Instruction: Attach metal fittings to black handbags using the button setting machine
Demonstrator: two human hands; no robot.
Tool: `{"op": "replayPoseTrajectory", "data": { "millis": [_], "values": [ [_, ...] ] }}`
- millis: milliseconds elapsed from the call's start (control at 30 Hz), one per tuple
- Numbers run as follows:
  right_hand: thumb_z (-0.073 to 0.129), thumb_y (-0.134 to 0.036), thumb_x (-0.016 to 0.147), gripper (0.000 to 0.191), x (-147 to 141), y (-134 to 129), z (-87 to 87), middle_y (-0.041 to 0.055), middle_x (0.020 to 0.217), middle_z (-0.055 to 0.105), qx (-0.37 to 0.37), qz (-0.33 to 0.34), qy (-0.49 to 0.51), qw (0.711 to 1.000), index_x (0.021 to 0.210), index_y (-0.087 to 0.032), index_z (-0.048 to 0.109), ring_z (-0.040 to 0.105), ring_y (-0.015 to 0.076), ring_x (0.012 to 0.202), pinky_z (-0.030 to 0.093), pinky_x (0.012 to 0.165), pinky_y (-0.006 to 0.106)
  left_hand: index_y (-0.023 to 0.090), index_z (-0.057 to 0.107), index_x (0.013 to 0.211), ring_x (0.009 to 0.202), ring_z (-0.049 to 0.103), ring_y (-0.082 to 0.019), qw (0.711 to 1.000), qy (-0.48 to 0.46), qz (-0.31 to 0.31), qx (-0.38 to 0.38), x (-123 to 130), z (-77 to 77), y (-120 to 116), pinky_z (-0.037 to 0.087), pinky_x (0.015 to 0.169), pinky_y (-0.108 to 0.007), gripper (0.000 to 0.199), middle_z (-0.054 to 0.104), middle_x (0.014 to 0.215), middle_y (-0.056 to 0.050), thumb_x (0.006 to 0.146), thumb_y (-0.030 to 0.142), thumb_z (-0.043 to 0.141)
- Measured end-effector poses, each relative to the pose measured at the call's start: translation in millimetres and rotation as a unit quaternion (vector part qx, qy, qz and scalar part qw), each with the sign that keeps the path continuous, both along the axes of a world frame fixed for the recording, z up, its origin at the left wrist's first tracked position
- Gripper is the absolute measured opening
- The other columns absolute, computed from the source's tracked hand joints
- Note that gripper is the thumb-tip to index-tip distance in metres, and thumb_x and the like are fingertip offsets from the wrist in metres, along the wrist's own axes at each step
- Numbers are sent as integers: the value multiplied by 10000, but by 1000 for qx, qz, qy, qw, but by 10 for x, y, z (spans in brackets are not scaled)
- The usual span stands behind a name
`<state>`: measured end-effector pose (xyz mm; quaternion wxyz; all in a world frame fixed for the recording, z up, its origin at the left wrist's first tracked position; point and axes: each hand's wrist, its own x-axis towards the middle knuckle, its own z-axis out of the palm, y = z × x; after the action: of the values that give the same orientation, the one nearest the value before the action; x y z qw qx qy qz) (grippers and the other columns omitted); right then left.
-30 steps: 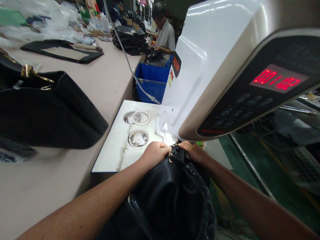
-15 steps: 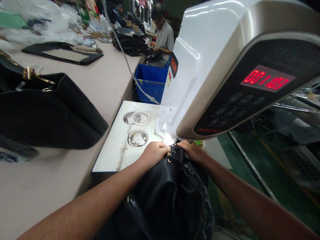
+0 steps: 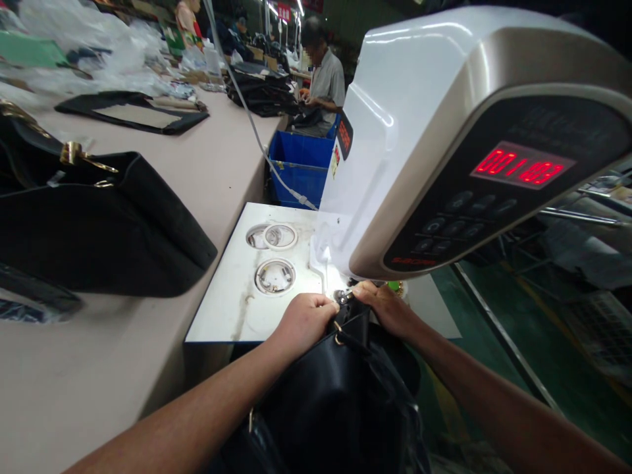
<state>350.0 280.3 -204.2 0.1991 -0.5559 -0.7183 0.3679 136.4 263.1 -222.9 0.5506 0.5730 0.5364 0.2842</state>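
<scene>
A black leather handbag (image 3: 340, 401) with gold-coloured rings hangs in front of the white machine's (image 3: 395, 125) base. My left hand (image 3: 307, 322) pinches the bag's upper edge on the left, thumb on top. On the right, my right hand (image 3: 385, 306) grips the same edge between thumb and fingers, just under the machine's head. Between both hands shows a small shiny metal part (image 3: 342, 296); whether it belongs to the bag or the machine I cannot tell. Clear plastic lies on the bag's right side. The fingers beneath the edge are hidden.
To the left, a second black handbag (image 3: 113, 230) with gold fittings stands on the pale table (image 3: 118, 355). The machine's white base plate (image 3: 222, 309) has round openings. Behind are a blue bin (image 3: 299, 171) and a seated person (image 3: 326, 82). A hose (image 3: 251, 122) runs down to the machine.
Both hands and the bag's edge have come slightly down toward me, away from the machine's head. The metal part between them shows more clearly. The camera view has shifted a little.
</scene>
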Motion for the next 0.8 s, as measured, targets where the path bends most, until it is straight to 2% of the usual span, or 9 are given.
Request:
{"op": "replayPoseTrajectory", "data": {
  "millis": [167,367,533,800],
  "values": [
    [413,-426,1008,390,-79,20,0,44,867,678,37,-11,-46,998,800,-199,652,594,219,882,442,819,339,175,620,571,629,499,-168,1000,18,2,2,-45,52,35,316,601,-305,280,515,552,17,714,405,547],
    [471,-362,959,284,-161,64,-7,52,908,715,44,-46,-22,998,852,-205,682,617,234,948,444,939,357,174,665,593,640,527,-184,999,38,10,-8,-58,36,124,316,608,-312,278,540,560,10,698,406,552],
    [443,-304,931,305,-169,116,5,52,854,710,38,-36,-26,998,767,-194,675,624,239,935,453,886,334,173,711,632,669,570,-207,999,33,13,-25,-60,-13,207,343,622,-313,262,578,576,-1,665,396,577],
    [448,-248,895,265,-156,116,58,84,960,708,38,-7,-95,995,840,-190,701,612,249,939,457,905,368,177,692,624,659,568,-201,999,20,9,-37,-68,-36,201,378,634,-311,272,609,594,-5,666,421,580]
  ]
}}
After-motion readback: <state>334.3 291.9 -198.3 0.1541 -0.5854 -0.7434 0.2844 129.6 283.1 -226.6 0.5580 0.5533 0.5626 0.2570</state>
